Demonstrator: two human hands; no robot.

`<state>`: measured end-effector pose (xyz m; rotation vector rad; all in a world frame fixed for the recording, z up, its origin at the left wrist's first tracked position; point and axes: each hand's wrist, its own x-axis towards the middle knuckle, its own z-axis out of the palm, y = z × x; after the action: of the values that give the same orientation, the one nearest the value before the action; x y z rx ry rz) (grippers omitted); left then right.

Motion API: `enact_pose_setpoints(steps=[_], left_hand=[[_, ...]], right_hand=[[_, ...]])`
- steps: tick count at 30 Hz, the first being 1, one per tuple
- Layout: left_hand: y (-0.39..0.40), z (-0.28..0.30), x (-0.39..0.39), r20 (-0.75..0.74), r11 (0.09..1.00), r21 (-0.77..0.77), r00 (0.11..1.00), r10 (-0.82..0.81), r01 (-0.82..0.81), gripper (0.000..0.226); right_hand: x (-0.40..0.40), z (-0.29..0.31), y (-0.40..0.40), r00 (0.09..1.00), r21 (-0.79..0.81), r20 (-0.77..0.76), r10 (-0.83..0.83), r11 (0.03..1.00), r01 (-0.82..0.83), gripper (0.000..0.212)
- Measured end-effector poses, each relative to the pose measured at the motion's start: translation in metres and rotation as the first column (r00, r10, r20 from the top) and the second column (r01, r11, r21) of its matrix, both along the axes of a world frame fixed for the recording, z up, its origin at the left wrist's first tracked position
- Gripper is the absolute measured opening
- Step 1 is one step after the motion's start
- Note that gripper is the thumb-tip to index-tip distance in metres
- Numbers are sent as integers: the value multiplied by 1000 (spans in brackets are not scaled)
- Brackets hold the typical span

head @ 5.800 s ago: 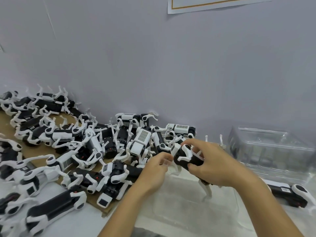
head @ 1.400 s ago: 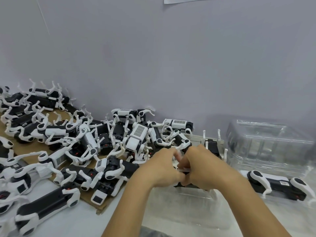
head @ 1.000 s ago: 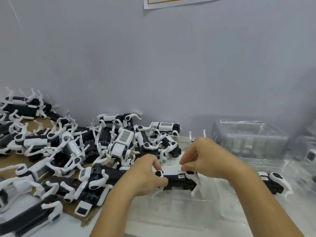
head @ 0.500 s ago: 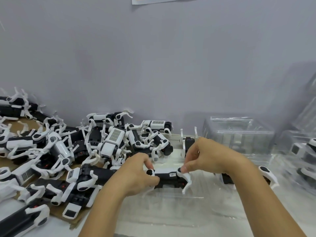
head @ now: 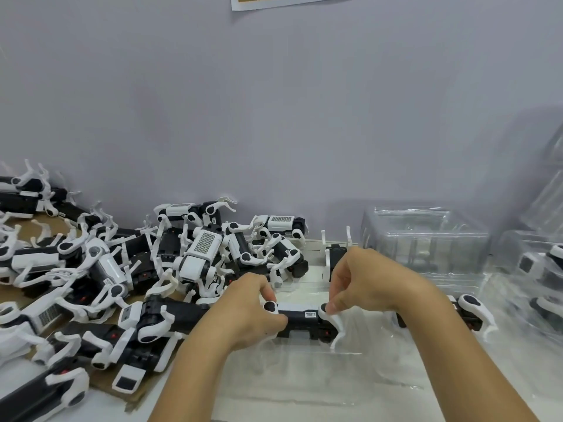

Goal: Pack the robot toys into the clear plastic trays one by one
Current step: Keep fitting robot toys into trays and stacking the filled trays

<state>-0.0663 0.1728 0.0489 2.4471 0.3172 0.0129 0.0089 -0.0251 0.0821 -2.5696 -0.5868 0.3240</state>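
A black-and-white robot toy point(head: 304, 319) lies lengthwise over a clear plastic tray point(head: 320, 370) in front of me. My left hand point(head: 246, 312) grips its left end, thumb on the white leg joint. My right hand point(head: 365, 281) pinches the white leg at its right end. Whether the toy rests in the tray's recess or hangs just above it is unclear. A large pile of the same robot toys point(head: 195, 254) covers the left half of the table.
Brown cardboard point(head: 18, 296) lies under the pile at left. A stack of clear trays point(head: 426, 242) stands at back right, another robot toy point(head: 469, 312) lies before it, and packed trays point(head: 542, 269) sit at far right. The grey wall is close behind.
Over the last second my hands spread from the toy's middle to its two ends and lowered it toward the tray. The view shifted right, showing packed trays at far right.
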Motion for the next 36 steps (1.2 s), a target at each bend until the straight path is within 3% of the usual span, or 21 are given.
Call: enact_pose_setpoints(steps=[6,13,21,36], left_hand=[[1,-1,1,-3,1000,-7,1000,-19,19,24],[4,2,-1,-9,996,46,997,-72,72,29],[29,2,-4,22,978,-65,981,-195,196,28],[25,-14,3,76,980,-121,986,-151,159,26]], right_hand=[[-6,3,5,1000,-95,-24,-19,995,17,20],[-7,4,7,998,-84,-41,-43,996,39,20],[-6,5,5,1000,-88,-27,-8,996,5,20],[-5,5,7,999,-147,-9,36,988,-37,19]])
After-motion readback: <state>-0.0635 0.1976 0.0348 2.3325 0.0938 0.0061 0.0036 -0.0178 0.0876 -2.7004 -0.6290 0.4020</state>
